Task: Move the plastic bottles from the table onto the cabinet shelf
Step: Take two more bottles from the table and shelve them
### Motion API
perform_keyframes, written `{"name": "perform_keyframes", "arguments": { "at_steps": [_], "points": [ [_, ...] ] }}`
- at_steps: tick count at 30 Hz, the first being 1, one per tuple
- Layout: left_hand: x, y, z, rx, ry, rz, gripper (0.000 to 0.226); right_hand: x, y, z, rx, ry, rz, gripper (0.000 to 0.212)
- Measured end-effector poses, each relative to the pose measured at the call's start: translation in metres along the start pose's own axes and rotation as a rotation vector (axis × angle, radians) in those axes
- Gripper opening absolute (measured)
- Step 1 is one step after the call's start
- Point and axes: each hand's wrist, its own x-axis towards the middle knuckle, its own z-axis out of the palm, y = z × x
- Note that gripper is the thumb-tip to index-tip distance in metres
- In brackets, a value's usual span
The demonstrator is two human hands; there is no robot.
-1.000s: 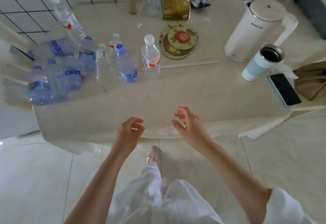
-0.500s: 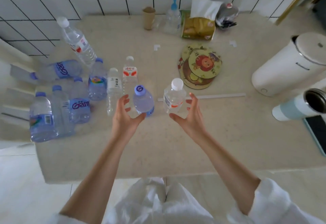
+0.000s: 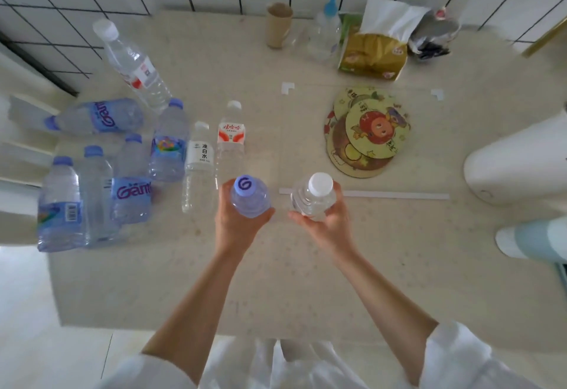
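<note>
My left hand (image 3: 236,223) grips a clear bottle with a blue cap (image 3: 250,197) near the middle of the beige table (image 3: 306,281). Beside it my right hand (image 3: 328,223) grips a clear bottle with a white cap (image 3: 314,195). Both bottles stand upright in my grasp. Several more plastic bottles crowd the table's left side, among them a white-labelled one (image 3: 198,168), a red-labelled one (image 3: 230,140), a tall one (image 3: 135,69) leaning at the back and a blue-labelled one (image 3: 95,117) lying on its side. No cabinet shelf is in view.
Round cartoon coasters (image 3: 365,134) lie right of centre. A tissue pack (image 3: 374,51), pump bottle (image 3: 326,26) and cardboard tube (image 3: 277,25) line the tiled wall. A white kettle (image 3: 518,161) and a pale mug (image 3: 534,238) stand at the right edge. A white strip (image 3: 395,195) lies across the table.
Both hands reached forward from the table's near edge and closed round the blue-capped and white-capped bottles. The view moved closer over the table.
</note>
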Motion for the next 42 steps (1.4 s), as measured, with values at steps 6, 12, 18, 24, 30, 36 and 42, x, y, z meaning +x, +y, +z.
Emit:
{"name": "perform_keyframes", "arguments": {
  "at_steps": [6,12,18,24,30,36,42],
  "points": [
    [0.011,0.003,0.004,-0.045,-0.022,-0.016,0.069,0.007,0.003,0.003,0.046,-0.021,0.016,0.073],
    [-0.005,0.022,0.005,-0.089,-0.056,-0.038,0.065,0.007,-0.016,-0.021,0.101,-0.161,0.044,0.061],
    [-0.035,0.036,0.0,-0.214,-0.158,-0.122,0.075,-0.027,-0.018,-0.045,0.157,-0.239,0.052,0.066],
    [-0.057,0.042,-0.004,-0.346,-0.268,-0.242,0.079,-0.051,-0.006,-0.063,0.124,-0.155,0.147,0.062],
    [-0.066,0.037,-0.006,-0.317,-0.375,-0.251,0.065,-0.071,0.004,-0.068,0.168,0.0,0.192,0.057],
    [-0.065,0.029,-0.016,-0.24,-0.514,-0.206,0.064,-0.105,-0.002,-0.05,0.241,0.211,0.221,0.051],
    [-0.073,0.024,-0.028,-0.134,-0.741,-0.104,0.039,-0.169,-0.009,-0.026,0.36,0.429,0.288,0.051]
  ]
}}
